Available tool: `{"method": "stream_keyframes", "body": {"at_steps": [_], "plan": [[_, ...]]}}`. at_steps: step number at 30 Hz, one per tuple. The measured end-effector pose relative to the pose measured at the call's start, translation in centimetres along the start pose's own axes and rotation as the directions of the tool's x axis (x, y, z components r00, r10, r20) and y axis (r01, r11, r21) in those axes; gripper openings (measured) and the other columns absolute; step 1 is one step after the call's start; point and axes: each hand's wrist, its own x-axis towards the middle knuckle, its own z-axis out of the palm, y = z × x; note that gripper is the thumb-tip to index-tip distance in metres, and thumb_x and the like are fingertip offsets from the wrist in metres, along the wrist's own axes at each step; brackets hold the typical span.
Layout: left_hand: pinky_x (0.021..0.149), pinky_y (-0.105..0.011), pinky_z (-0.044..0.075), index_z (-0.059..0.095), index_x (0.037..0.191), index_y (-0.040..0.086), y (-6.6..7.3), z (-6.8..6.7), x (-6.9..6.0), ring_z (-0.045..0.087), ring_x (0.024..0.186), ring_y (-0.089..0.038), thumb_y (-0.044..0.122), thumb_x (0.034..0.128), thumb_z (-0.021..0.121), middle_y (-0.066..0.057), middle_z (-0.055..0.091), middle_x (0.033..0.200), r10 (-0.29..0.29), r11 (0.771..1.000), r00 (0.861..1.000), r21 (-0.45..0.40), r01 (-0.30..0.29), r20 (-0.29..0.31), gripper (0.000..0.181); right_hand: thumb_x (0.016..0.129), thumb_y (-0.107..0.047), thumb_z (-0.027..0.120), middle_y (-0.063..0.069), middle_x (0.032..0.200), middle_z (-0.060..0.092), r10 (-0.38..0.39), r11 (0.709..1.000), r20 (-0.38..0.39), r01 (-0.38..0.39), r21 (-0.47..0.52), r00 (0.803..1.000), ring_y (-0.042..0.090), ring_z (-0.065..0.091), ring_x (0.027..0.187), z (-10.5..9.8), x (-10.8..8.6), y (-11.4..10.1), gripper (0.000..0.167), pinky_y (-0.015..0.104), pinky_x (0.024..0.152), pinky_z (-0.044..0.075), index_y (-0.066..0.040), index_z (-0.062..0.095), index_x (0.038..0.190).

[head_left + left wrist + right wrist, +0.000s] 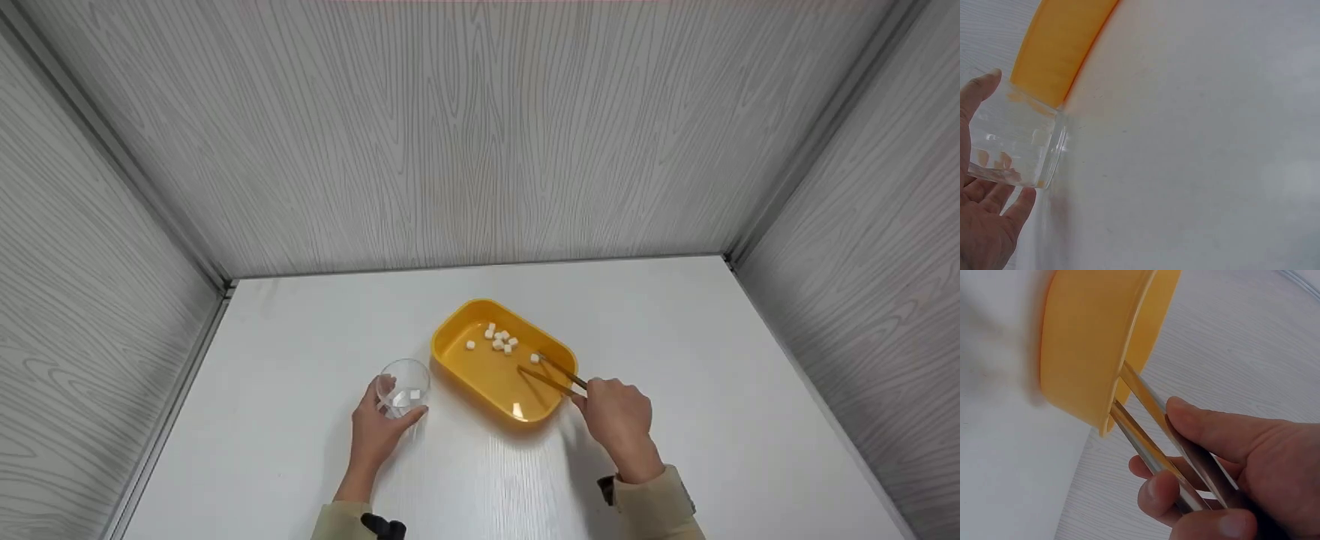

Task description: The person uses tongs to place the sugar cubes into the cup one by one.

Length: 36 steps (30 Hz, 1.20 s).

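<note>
Directions are read off the head view. A small white cube (535, 358) lies on the floor of the yellow, rounded-rectangular tray (455, 367), toward its right-hand end. A cluster of like white cubes (499, 343) sits at its 10 o'clock. One tip of the slim metal tongs (551, 383) is right beside the cube; contact cannot be confirmed. The other tip stands apart from it at 8 o'clock, so the tongs are spread. Their long axis runs from 4 to 10 o'clock, roughly along the tray's own.

The right hand (621, 420), gripping the tongs, is the nearer; from it the cube bears 10 o'clock. The left hand (377, 431), farther off, has the cube at 2 o'clock. Its thumb and fingers clasp a clear, round drinking glass (405, 384), which lies between the cube's 8 and 9 o'clock, just outside the tray, with at least one cube inside. The hands are well apart.
</note>
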Motion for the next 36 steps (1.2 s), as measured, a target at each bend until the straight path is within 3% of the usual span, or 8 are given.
{"method": "stream_keyframes", "body": {"at_steps": [2,4,7,16,36], "plan": [[0.108,-0.045,0.042,0.042,0.141,-0.005,-1.6,0.3,0.7,0.046,0.131,-0.038,0.011,0.073,0.087,-0.024,0.051,0.138,-0.013,1.0,1.0,0.004,0.013,0.02,0.083,0.088,-0.033,0.074,0.003,0.055,0.052,0.053,0.998,0.006,-0.053,-0.022,0.999,0.017,0.047,0.044,0.8,0.4,-0.1,0.033,0.03,0.037,0.041,-0.003,0.069,0.076],[0.108,-0.046,0.041,0.042,0.141,-0.003,-2.9,0.6,1.2,0.045,0.132,-0.037,0.018,0.0714,0.089,-0.022,0.051,0.139,-0.019,1.0,0.999,0.009,0.019,0.032,0.087,0.086,-0.034,0.076,0.003,0.055,0.053,0.096,0.994,0.002,-0.096,-0.046,0.995,0.019,0.048,0.043,1.4,0.6,-0.1,0.031,0.033,0.037,0.042,-0.005,0.07,0.077],[0.107,-0.047,0.042,0.043,0.141,-0.002,-3.9,0.6,1.5,0.046,0.132,-0.037,0.028,0.0688,0.091,-0.021,0.052,0.139,-0.007,1.0,0.999,-0.011,0.008,0.045,0.091,0.085,-0.034,0.076,0.004,0.056,0.054,0.101,0.993,-0.011,-0.102,-0.057,0.995,0.019,0.048,0.043,1.7,0.8,0.0,0.03,0.034,0.037,0.042,-0.005,0.071,0.079],[0.108,-0.044,0.041,0.039,0.144,-0.004,-4.1,0.5,1.5,0.045,0.132,-0.036,0.024,0.0709,0.09,-0.022,0.05,0.141,0.0,0.998,0.998,-0.059,0.003,0.055,0.093,0.086,-0.035,0.075,0.003,0.055,0.054,0.106,0.992,0.02,-0.104,-0.071,0.994,0.02,0.049,0.043,1.7,1.0,0.0,0.032,0.033,0.037,0.043,-0.004,0.07,0.078],[0.107,-0.046,0.042,0.041,0.143,-0.002,-3.9,0.5,1.5,0.046,0.132,-0.035,0.024,0.0696,0.091,-0.021,0.051,0.14,-0.007,0.999,0.999,-0.051,0.01,0.044,0.092,0.087,-0.035,0.074,0.0,0.054,0.049,0.108,0.991,0.025,-0.106,-0.082,0.994,0.018,0.043,0.045,1.9,1.1,0.0,0.03,0.031,0.037,0.038,-0.006,0.071,0.079]]}}
